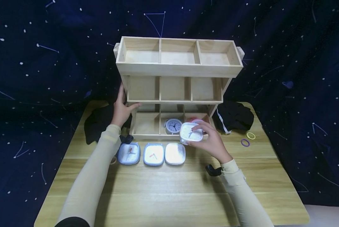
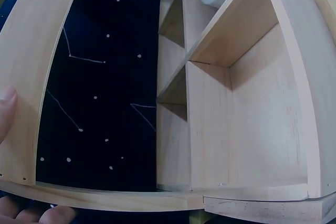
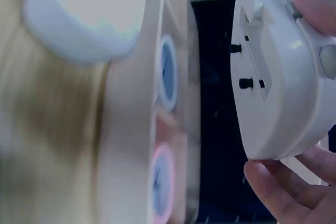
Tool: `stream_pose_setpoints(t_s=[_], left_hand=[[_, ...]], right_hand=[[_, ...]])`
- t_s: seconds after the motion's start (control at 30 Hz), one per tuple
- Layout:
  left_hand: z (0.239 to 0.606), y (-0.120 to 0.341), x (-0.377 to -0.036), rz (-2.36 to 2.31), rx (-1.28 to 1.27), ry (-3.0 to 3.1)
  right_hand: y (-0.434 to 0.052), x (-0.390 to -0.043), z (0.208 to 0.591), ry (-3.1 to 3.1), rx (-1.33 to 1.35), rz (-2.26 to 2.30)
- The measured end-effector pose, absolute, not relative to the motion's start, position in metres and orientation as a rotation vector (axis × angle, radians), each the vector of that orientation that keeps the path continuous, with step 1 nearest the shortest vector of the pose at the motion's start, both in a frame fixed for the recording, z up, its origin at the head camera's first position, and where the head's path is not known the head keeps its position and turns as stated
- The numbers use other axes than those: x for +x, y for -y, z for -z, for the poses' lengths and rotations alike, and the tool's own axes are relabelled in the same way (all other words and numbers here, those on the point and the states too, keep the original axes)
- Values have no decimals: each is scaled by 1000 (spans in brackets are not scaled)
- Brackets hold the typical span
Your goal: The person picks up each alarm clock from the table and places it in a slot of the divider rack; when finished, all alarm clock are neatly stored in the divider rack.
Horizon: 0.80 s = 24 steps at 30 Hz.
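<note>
Nearest you on the wooden table, three square clocks lie face up in a row, just in front of the shelf. Your right hand is closed around a fourth, a white square clock, fingers over its top edge and thumb beneath, holding it clear of the table at the mouth of the bottom tier. The right wrist view shows its back, with knobs and a battery hatch, turned toward that camera.

Behind it a round clock stands upright in the bottom middle compartment, and a pink clock shows partly in the bottom right one, directly behind the clock you hold. Your left hand grips the left side panel of the wooden shelf, thumb curled round its front edge, bracing it.

A sound way on, as a judgement: keep that left grip firm so the shelf does not slide, keep the clock's face toward you, and clear the low front lip before any compartment takes it. The bottom left compartment looks free.

Farther back, the middle and top tiers stand bare. Dark cloths lie either side, and two rings at the right.
</note>
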<state>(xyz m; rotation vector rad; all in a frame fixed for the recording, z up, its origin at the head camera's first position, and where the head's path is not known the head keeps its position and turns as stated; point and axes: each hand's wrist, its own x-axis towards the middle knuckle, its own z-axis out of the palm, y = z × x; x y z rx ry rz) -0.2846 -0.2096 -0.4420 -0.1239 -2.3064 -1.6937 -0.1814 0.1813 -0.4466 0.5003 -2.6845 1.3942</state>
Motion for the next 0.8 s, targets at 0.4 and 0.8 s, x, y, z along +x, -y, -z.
stream_pose_setpoints(t_s=[0.4, 0.8], left_hand=[[434, 206, -278, 1711, -128, 2292], [417, 200, -265, 1762, -149, 2264]], right_hand=[[-80, -228, 435, 2749, 708, -1211], [-7, -262, 463, 2977, 766, -961]])
